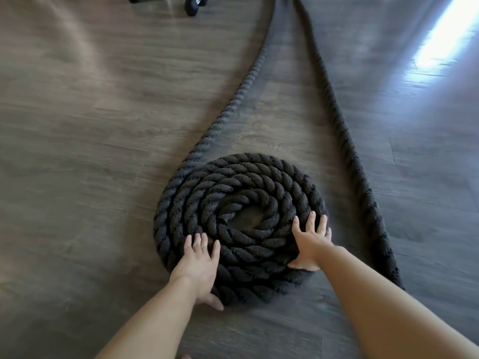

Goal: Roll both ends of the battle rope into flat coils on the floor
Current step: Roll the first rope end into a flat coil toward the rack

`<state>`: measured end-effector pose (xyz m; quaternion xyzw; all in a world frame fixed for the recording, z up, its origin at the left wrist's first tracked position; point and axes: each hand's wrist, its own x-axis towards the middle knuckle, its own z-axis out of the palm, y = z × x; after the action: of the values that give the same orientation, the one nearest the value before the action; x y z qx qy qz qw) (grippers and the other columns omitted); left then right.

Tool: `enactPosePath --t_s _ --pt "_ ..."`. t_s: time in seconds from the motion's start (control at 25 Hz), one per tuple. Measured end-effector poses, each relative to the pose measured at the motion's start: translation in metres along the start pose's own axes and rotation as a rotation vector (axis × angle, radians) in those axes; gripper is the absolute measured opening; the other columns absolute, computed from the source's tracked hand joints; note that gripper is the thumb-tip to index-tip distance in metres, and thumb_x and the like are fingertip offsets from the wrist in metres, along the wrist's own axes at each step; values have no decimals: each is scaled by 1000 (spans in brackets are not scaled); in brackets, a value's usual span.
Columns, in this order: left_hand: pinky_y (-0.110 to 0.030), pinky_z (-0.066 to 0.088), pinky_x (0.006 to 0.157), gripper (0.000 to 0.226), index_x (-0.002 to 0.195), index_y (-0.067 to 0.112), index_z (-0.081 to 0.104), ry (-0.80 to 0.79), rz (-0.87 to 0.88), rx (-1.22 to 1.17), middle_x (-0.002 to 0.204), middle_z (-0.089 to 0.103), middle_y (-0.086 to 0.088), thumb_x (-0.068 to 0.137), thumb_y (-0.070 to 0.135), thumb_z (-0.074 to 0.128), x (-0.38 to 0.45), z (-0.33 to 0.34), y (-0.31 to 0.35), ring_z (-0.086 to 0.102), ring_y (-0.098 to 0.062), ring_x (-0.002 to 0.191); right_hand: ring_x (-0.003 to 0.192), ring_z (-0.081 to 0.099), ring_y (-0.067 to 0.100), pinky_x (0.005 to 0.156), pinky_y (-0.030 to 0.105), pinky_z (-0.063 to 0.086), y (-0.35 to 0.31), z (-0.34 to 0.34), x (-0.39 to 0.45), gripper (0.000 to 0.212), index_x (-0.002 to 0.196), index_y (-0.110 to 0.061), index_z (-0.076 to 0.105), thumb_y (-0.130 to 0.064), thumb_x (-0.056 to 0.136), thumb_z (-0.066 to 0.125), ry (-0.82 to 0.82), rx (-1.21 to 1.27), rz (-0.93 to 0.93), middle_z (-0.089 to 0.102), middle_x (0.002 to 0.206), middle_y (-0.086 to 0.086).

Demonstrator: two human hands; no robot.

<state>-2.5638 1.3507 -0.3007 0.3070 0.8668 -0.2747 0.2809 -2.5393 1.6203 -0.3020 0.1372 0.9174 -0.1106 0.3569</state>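
On the floor [77, 125], the battle rope's coil [239, 224] lies flat; left hand [198, 265] and right hand [311, 244] press it with spread, straight fingers [312, 218], probably to turn it without lifting.

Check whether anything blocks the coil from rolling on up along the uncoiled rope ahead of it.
Nothing visible does. The coil lies flat under the left hand and right hand; its feeding strand runs over bare floor. The dumbbells sit off left.

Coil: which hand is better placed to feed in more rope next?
Probably left hand: the coil takes in its feeding strand on that side. Right hand presses the opposite edge.
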Motion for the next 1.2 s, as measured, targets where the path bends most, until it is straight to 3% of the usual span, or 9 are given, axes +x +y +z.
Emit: enactPosePath --t_s 0.16,0.36,0.44,0.56,0.64,0.72,0.8,0.88,1.2 --pt "-65 9 115 146 152 -7 -11 15 -76 -59 153 0 -46 64 96 44 17 -16 8 6 -56 145 144 -20 47 118 55 17 -13 7 -1 94 156 -18 -11 -20 93 58 149 360 174 -27 157 20" --pt "-62 10 117 144 153 -8 1 -62 -185 -149 152 10 -46 65 92 53 38 -61 34 13 -55 145 141 -15 55 118 59 8 -61 12 -6 120 153 -15 -21 -66 82 62 41 323 155 -19 156 30" --pt "-61 15 117 140 152 -9 9 -92 -177 -147 151 21 -43 65 89 58 42 -76 37 20 -53 144 139 -18 57 117 59 8 -67 13 1 128 153 -24 -23 -67 75 69 13 275 186 -26 155 27" --pt "-49 44 103 105 138 2 46 -57 23 -164 135 56 -17 68 76 71 49 -99 4 53 -35 126 137 -19 60 116 61 7 -68 11 13 128 153 -27 -23 -63 75 73 -22 229 190 -31 152 29" --pt "-40 51 85 88 130 6 48 -29 173 -121 126 60 -11 72 64 77 54 -109 -29 59 -31 116 137 -18 61 116 62 8 -66 7 18 127 153 -27 -22 -63 76 72 -28 196 185 -31 152 31" --pt "-41 46 90 97 142 5 34 -5 234 15 143 46 -18 74 54 81 63 -109 -61 48 -34 130 136 -18 62 115 63 9 -63 -1 26 127 153 -26 -22 -63 76 71 -29 176 165 -30 152 32" --pt "-53 28 114 130 158 8 1 -39 245 168 164 -3 -21 69 52 86 75 -99 -89 9 -38 150 136 -17 63 115 63 10 -60 -9 34 127 153 -25 -22 -64 75 71 -43 161 142 -30 151 32" --pt "-63 7 118 153 153 13 -27 -62 241 267 156 -39 -15 62 57 88 86 -81 -113 -22 -38 148 135 -17 64 114 63 10 -58 -18 40 127 153 -24 -22 -63 76 71 -44 129 116 -30 151 33" --pt "-64 11 117 149 143 2 -35 91 196 61 149 -36 -34 64 93 53 124 -27 -151 -29 -46 142 139 -22 56 116 60 7 -48 -65 82 113 153 -29 -21 -50 87 68 26 91 68 -34 153 24"
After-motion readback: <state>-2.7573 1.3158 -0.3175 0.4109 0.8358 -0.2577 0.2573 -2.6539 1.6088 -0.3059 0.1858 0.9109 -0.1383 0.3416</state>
